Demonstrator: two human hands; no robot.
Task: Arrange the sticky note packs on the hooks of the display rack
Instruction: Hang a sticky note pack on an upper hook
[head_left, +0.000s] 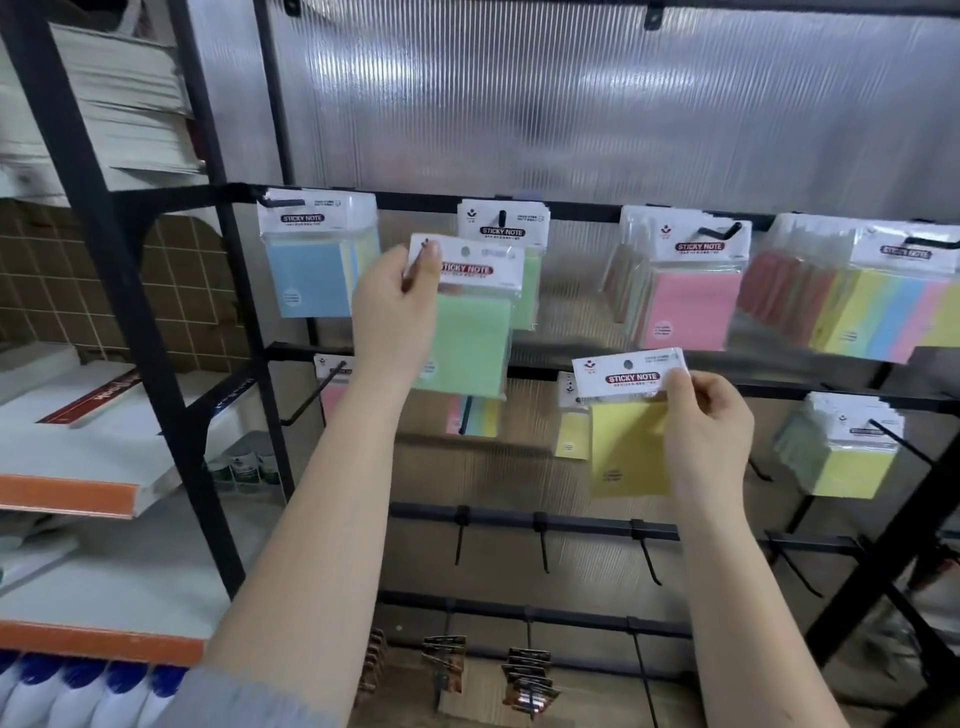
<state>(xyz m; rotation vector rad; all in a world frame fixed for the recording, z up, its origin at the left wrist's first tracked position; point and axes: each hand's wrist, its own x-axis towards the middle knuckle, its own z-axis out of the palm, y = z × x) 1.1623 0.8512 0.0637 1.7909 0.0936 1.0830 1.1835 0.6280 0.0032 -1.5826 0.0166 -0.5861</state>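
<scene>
My left hand (400, 306) pinches the white header of a green sticky note pack (470, 338), held up just below the second top-row hook (502, 217), where more green packs hang. My right hand (709, 426) grips a yellow sticky note pack (626, 447) by its header, in front of a middle-row hook that carries a yellow pack (570, 431). On the black display rack (727, 383), blue packs (311, 270), pink packs (685, 301) and multicolour packs (883, 312) hang along the top row.
Yellow-green packs (841, 457) hang at the right of the middle row, pink (332, 395) and pastel ones at its left. Bare hooks (543, 545) line the lower bars, with small dark carded items (524, 680) below. A shelf unit (104, 467) with paper stacks stands left.
</scene>
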